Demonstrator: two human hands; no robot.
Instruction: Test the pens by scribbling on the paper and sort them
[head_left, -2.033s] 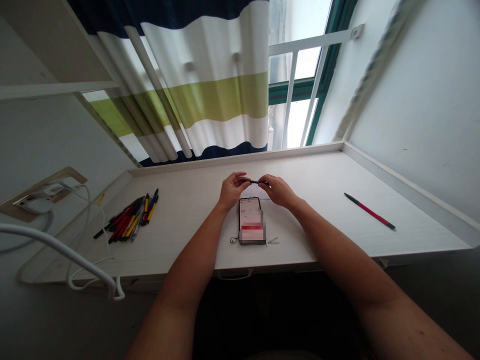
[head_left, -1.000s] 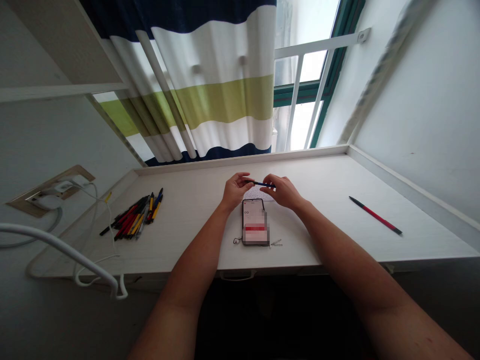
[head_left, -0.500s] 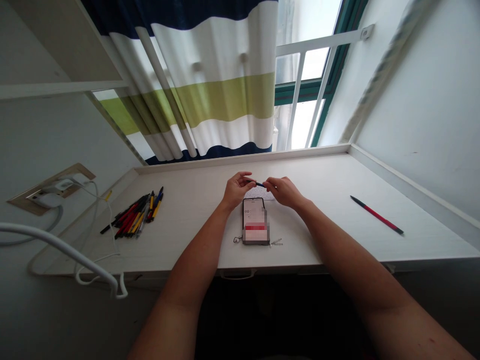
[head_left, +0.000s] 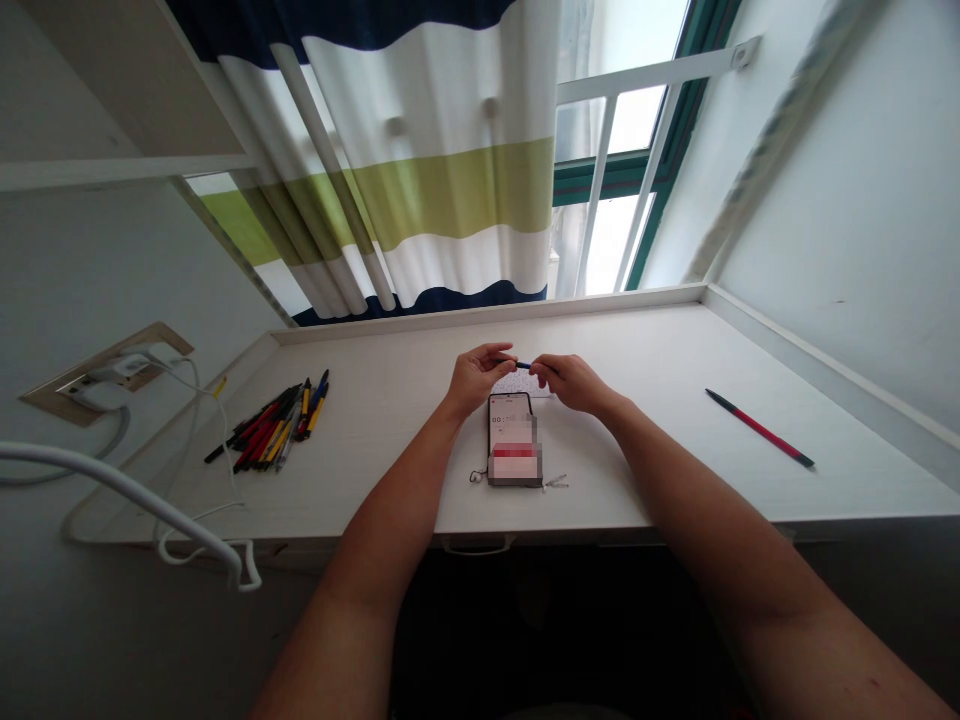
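Between my two hands, just past the phone, is a slim dark-blue pen (head_left: 523, 365), held roughly level. My left hand (head_left: 477, 378) pinches its left end between thumb and finger, the other fingers loosely curled. Closed round the right end are the fingers of my right hand (head_left: 568, 382). Below the hands a phone (head_left: 510, 410) with a lit screen lies on the desk, its lower part blurred out. A small sheet of paper with writing (head_left: 517, 383) lies under the hands, partly hidden by them and the phone.
On the white desk (head_left: 390, 400), a heap of red, yellow and black pens (head_left: 270, 430) lies at the left. A single red and black pen (head_left: 759, 428) lies at the right. White cables (head_left: 127, 497) hang by the wall socket (head_left: 105, 375). A raised edge runs along the back.
Both hands keep hold of the pen, which looks slightly more level. The view has shifted a little; the phone and the other pens have stayed in place.
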